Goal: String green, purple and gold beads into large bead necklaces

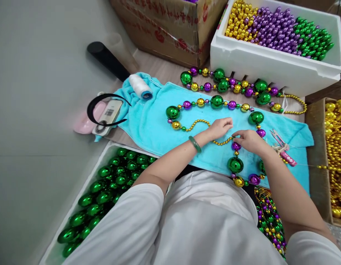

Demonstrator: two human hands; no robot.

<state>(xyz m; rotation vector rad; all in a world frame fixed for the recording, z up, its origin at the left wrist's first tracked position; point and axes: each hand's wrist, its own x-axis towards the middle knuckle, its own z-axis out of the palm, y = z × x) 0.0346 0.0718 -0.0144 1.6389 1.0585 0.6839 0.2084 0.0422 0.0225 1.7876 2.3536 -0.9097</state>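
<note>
A necklace [217, 101] of large green, purple and gold beads lies looped over a turquoise towel [156, 121]. Its thin run of small gold beads [222, 142] passes under my left wrist, which wears a green bangle [195, 144]. My left hand [220, 127] is closed in a pinch just above that run; whatever its fingertips hold is too small to see. Thumb and forefinger of my right hand [249, 142] pinch the bead necklace where the small gold beads meet the larger ones. Beside the right wrist lie pink-handled thread snips [287, 156], partly hidden.
A white foam box [269, 55] of sorted beads and a second bead necklace [222, 86] sit behind the towel. Green beads fill a tray [76, 206] at left; a carton [316, 147] of gold beads stands right. A thread spool [139, 86] and black headband [90, 110] lie left.
</note>
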